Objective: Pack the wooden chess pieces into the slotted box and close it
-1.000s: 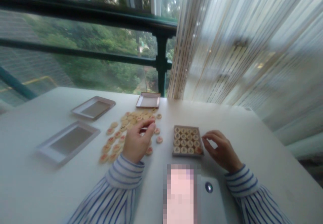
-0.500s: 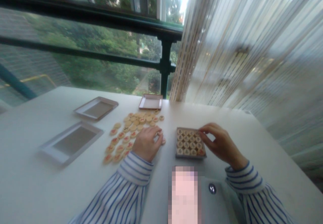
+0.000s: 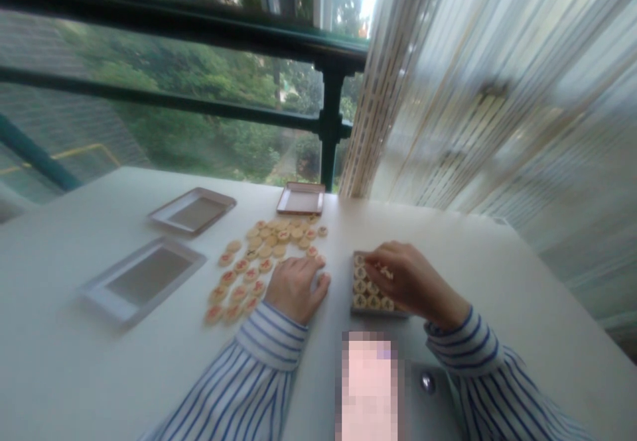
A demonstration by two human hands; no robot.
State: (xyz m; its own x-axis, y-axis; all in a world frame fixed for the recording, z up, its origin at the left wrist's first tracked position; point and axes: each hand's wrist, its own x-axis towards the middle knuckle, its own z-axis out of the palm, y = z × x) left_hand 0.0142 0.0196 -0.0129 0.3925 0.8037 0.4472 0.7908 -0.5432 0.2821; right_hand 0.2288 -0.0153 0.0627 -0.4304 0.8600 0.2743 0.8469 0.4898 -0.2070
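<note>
Your right hand (image 3: 403, 278) has moved from the box's (image 3: 378, 313) rim to over its packed pieces (image 3: 372, 288); I can't tell its grip. Your left hand (image 3: 297, 288), thumb parted, sits beside loose pieces (image 3: 250, 274).

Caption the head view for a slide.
Right hand over a box of round pieces, left hand beside loose pieces on a white table.

A: What colour is the surface (image 3: 124, 378)?
B: White. Loose discs (image 3: 251, 274) lie across its middle, some red-marked.
A: And around them?
B: 2 trays (image 3: 146, 274) lie to their left, 1 smaller tray (image 3: 301, 199) behind them, and a box (image 3: 375, 313) holding more discs in rows to the right.
</note>
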